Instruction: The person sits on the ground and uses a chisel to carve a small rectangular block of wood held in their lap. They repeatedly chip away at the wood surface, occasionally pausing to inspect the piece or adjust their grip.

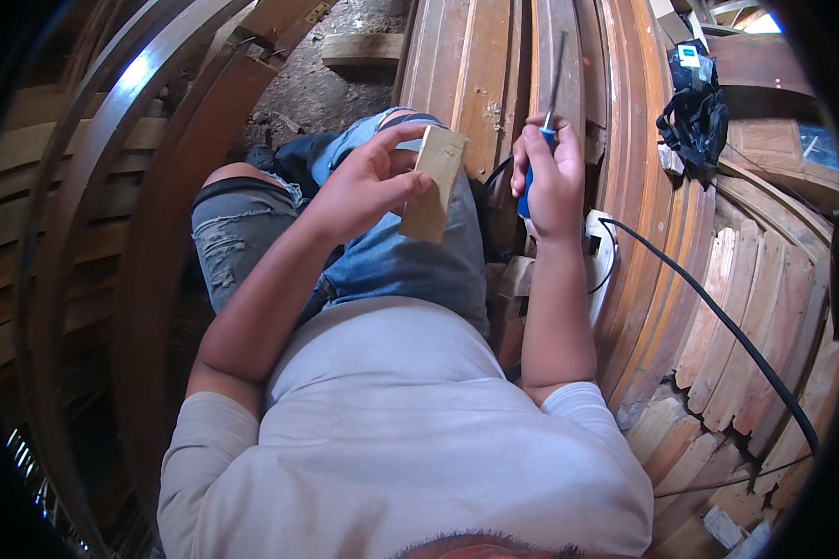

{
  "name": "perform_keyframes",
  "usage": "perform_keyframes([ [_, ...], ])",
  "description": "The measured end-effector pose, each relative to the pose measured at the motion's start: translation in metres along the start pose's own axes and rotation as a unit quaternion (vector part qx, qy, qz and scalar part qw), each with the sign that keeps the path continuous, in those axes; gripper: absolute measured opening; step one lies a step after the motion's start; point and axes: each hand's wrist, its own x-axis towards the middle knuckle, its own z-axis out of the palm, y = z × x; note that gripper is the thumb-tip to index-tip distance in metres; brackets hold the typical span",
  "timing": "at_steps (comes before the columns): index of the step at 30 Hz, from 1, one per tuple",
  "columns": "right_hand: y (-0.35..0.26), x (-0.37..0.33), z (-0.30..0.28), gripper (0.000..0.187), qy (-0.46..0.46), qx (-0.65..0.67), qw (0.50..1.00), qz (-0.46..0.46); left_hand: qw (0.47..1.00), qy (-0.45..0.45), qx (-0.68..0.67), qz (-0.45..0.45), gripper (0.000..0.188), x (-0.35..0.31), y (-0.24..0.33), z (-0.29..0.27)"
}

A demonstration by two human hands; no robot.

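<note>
A small pale wooden block (433,191) is gripped along its left side by my left hand (371,184), thumb on the near face and fingers toward the top edge. The block is tilted above my lap, and its upper end looks roughly cut. My right hand (552,182) is wrapped round the blue handle of a screwdriver (558,82). Its thin metal shaft points up and away from me. Screwdriver and block are apart, and the shaft's tip shows against the boards behind.
Long brown wooden boards (480,70) with wood shavings lie ahead. Curved dark timbers (149,186) stand at the left. A black cable (718,312) runs along the right, near stacked planks (741,317). A black bag (697,121) sits at the far right; a loose wood piece (364,48) lies on the ground.
</note>
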Motion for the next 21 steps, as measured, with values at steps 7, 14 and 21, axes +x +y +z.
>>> perform_keyframes([
  [7, 0.023, -0.055, -0.017, 0.025, -0.107, 0.003, 0.985, 0.133, 0.997, 0.004, -0.074, -0.008, 0.055, 0.001, -0.006, 0.003],
  [14, 0.043, -0.104, -0.001, 0.024, -0.172, 0.103, 0.957, 0.21, 0.988, 0.028, -0.144, -0.052, 0.06, 0.002, -0.01, 0.0],
  [21, 0.043, -0.109, 0.027, 0.026, -0.194, 0.185, 0.935, 0.232, 0.995, 0.043, -0.083, 0.039, 0.081, 0.002, -0.002, 0.006],
])
